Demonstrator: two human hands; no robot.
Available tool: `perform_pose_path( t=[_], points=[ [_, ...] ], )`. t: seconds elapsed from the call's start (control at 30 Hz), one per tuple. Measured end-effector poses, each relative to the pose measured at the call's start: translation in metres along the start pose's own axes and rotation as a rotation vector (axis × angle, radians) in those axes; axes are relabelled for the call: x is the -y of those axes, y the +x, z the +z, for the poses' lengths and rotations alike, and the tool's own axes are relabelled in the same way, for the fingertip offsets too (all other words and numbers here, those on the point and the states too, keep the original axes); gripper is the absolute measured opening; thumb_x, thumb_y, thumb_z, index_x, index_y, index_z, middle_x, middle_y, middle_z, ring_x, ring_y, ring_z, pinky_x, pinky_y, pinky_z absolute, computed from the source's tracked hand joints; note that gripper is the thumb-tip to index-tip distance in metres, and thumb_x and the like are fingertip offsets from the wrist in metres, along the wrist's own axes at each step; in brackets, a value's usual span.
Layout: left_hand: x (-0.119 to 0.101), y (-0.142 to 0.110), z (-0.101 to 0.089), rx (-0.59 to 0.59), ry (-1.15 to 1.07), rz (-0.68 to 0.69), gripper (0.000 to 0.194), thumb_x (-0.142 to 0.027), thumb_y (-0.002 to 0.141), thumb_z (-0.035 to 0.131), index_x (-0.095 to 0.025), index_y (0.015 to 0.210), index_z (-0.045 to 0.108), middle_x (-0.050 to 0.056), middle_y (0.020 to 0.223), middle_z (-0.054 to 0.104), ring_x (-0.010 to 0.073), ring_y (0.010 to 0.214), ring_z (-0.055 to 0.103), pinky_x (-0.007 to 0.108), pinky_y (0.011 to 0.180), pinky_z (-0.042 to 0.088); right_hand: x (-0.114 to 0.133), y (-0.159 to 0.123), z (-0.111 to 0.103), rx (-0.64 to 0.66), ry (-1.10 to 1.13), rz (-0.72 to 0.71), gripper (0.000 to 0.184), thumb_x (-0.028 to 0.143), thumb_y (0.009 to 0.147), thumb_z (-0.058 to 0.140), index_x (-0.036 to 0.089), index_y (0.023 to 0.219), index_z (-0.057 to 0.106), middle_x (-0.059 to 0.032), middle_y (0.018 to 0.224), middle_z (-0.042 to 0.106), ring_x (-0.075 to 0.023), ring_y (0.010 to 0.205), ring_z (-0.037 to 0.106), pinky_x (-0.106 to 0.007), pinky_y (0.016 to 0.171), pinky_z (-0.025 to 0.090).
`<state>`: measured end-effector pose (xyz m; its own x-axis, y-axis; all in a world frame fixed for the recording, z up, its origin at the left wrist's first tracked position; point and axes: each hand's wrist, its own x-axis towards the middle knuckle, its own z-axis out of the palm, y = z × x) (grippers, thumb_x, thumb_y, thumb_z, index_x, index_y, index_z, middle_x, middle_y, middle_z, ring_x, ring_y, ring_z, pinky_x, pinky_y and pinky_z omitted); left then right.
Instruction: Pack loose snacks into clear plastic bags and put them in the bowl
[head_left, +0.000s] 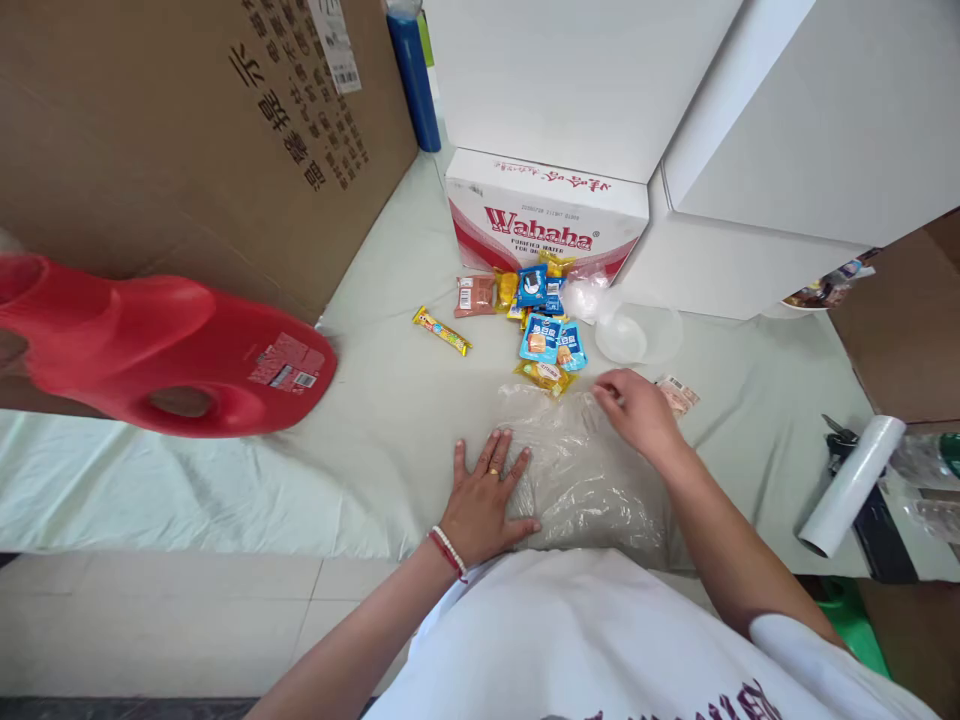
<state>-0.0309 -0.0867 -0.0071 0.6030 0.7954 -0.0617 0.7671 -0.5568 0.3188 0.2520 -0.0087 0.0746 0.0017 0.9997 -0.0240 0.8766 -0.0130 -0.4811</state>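
A crinkled clear plastic sheet, perhaps a bag, lies on the cloth-covered table right in front of my body. My left hand rests flat on its left edge with the fingers spread. At the sheet's upper right corner, my right hand is closed, thumb and fingertips pinched on the plastic. Just beyond are small packaged snacks: a yellow packet, light-blue pouches, dark-blue packets and a brown packet. A yellow snack bar lies apart to their left. Beyond my right hand sits a clear plastic bowl.
A white Wahaha carton stands behind the snacks. Left are a big red jug and a brown cardboard box. At right lie a white roll and scissors. A small packet lies beside my right wrist.
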Motion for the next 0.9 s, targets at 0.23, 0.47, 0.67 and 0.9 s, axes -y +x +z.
perform_pose_path(
  t=[0.23,0.47,0.67,0.9],
  points=[
    [0.001,-0.008,0.007,-0.028,-0.012,-0.065,0.107,-0.082,0.067,0.069,-0.033,0.157,0.038,0.016,0.171,0.019,0.0437,0.157,0.015,0.072,0.120,-0.007,0.046,0.064,0.041,0.241,-0.285,-0.039,0.035,0.027,0.088,0.067,0.019,0.122,0.066,-0.0146,0.125,0.068,-0.0315,0.118,0.055,-0.041,0.095,0.045],
    [0.001,-0.005,0.006,-0.010,-0.089,-0.077,0.112,-0.087,0.065,0.065,-0.032,0.158,0.037,0.016,0.170,0.019,0.0435,0.157,0.013,0.072,0.119,-0.011,-0.023,0.008,-0.035,-0.071,0.630,0.181,0.047,0.043,0.080,0.074,0.025,0.121,0.062,-0.0047,0.112,0.069,-0.0219,0.098,0.066,-0.036,0.087,0.052],
    [0.000,-0.004,0.005,-0.023,-0.084,-0.085,0.110,-0.085,0.064,0.069,-0.032,0.156,0.042,0.016,0.170,0.022,0.0435,0.157,0.015,0.071,0.120,-0.011,-0.011,-0.041,-0.035,0.349,0.918,0.268,0.039,0.052,0.081,0.068,0.022,0.106,0.070,-0.0060,0.097,0.073,-0.0220,0.080,0.068,-0.033,0.069,0.053],
    [-0.004,-0.004,0.003,-0.003,-0.013,-0.114,0.109,-0.079,0.067,0.072,-0.031,0.158,0.037,0.015,0.170,0.021,0.0449,0.156,0.016,0.074,0.119,-0.007,0.009,-0.042,-0.003,0.237,0.037,0.117,0.037,0.046,0.099,0.049,0.018,0.114,0.069,-0.0108,0.105,0.072,-0.0223,0.088,0.067,-0.032,0.076,0.050]
  ],
)
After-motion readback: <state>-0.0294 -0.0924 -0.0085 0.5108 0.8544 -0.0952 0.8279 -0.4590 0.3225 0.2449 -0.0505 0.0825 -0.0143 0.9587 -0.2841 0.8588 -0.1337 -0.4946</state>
